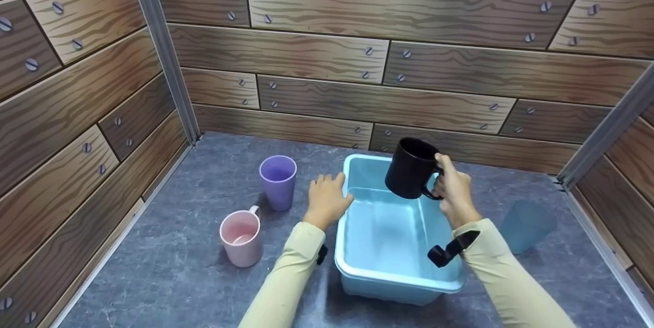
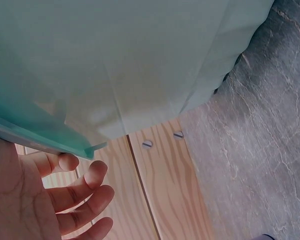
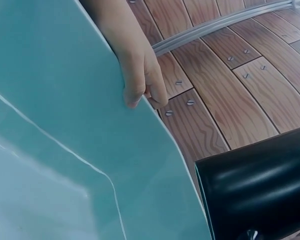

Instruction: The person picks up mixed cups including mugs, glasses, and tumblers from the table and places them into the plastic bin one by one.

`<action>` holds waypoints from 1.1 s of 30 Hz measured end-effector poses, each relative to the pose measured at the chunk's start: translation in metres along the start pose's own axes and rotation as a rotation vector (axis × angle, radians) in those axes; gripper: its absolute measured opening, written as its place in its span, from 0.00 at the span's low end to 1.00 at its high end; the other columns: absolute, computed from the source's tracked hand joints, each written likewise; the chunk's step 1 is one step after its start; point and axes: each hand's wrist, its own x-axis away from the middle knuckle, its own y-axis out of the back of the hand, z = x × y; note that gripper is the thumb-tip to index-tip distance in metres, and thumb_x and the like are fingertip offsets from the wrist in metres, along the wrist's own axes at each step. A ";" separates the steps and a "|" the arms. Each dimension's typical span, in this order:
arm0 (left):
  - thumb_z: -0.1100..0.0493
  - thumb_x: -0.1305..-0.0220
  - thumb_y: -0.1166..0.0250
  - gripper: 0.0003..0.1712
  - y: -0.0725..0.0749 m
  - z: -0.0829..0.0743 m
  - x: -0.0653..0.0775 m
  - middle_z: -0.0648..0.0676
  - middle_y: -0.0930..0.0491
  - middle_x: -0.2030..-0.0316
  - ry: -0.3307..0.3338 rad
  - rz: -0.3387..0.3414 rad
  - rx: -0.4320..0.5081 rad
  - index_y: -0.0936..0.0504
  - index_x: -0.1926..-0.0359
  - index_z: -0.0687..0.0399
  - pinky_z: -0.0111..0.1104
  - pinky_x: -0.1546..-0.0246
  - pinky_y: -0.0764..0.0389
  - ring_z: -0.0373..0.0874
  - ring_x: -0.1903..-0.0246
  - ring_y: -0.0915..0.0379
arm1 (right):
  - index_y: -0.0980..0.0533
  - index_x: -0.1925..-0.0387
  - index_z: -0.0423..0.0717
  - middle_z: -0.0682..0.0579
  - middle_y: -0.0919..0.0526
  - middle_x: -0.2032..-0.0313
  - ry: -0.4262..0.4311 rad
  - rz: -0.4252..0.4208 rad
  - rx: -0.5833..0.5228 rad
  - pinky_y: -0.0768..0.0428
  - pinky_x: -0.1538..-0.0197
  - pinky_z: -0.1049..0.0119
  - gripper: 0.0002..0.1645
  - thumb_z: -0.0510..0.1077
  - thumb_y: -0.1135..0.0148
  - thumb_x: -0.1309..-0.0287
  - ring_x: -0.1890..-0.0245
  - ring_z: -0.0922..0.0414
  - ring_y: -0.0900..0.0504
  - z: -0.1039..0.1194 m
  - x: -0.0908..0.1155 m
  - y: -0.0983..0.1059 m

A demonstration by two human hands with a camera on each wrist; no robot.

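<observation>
A light blue plastic basin (image 1: pixel 393 282) stands on the table between the arms. My left hand (image 1: pixel 327 201) holds its left rim, the thumb inside and the fingers outside; in the left wrist view, the fingers (image 2: pixel 85 202) curl loosely under the rim. My right hand (image 1: pixel 453 192) grips a black mug (image 1: pixel 411 167) by its handle, tilted and raised over the basin's far right part. The right wrist view shows the mug (image 3: pixel 255 185) beside the basin's rim. Inside, the basin's visible floor is bare.
Left of the basin stand a purple cup (image 1: pixel 279 185) and a pink mug (image 1: pixel 242 241) with its handle turned away. A translucent blue cup (image 1: pixel 526 226) is right of the basin, beside the right forearm. Wood-patterned walls (image 1: pixel 317 52) enclose the grey table (image 1: pixel 168 251).
</observation>
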 end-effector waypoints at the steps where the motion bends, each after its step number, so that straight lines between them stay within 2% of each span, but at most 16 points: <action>1: 0.45 0.41 0.43 0.27 0.000 0.000 0.000 0.59 0.21 0.53 0.000 -0.001 -0.001 0.27 0.44 0.50 0.47 0.48 0.31 0.54 0.50 0.28 | 0.44 0.98 0.54 0.62 0.49 0.97 -0.003 -0.003 0.004 0.45 0.82 0.73 0.32 0.48 0.43 0.43 0.92 0.65 0.53 0.000 0.000 -0.001; 14: 0.44 0.41 0.44 0.28 0.000 0.000 -0.001 0.59 0.21 0.53 0.003 0.007 -0.026 0.27 0.42 0.50 0.47 0.49 0.31 0.54 0.50 0.28 | 0.46 0.97 0.54 0.62 0.48 0.96 -0.019 -0.024 0.028 0.43 0.82 0.73 0.33 0.49 0.42 0.43 0.93 0.66 0.51 -0.005 -0.005 -0.006; 26: 0.44 0.40 0.44 0.30 -0.001 -0.001 -0.001 0.59 0.21 0.50 0.020 0.020 -0.019 0.29 0.39 0.50 0.47 0.47 0.31 0.54 0.48 0.29 | 0.45 0.98 0.55 0.62 0.48 0.96 -0.033 0.005 0.042 0.44 0.82 0.74 0.33 0.50 0.43 0.42 0.93 0.66 0.51 -0.016 -0.008 -0.011; 33: 0.44 0.40 0.43 0.28 -0.002 0.000 -0.001 0.59 0.21 0.52 0.001 -0.006 -0.041 0.28 0.41 0.49 0.47 0.49 0.30 0.54 0.50 0.28 | 0.47 0.97 0.55 0.61 0.50 0.96 -0.050 -0.002 0.069 0.46 0.82 0.73 0.33 0.50 0.42 0.43 0.91 0.65 0.53 -0.020 -0.011 -0.015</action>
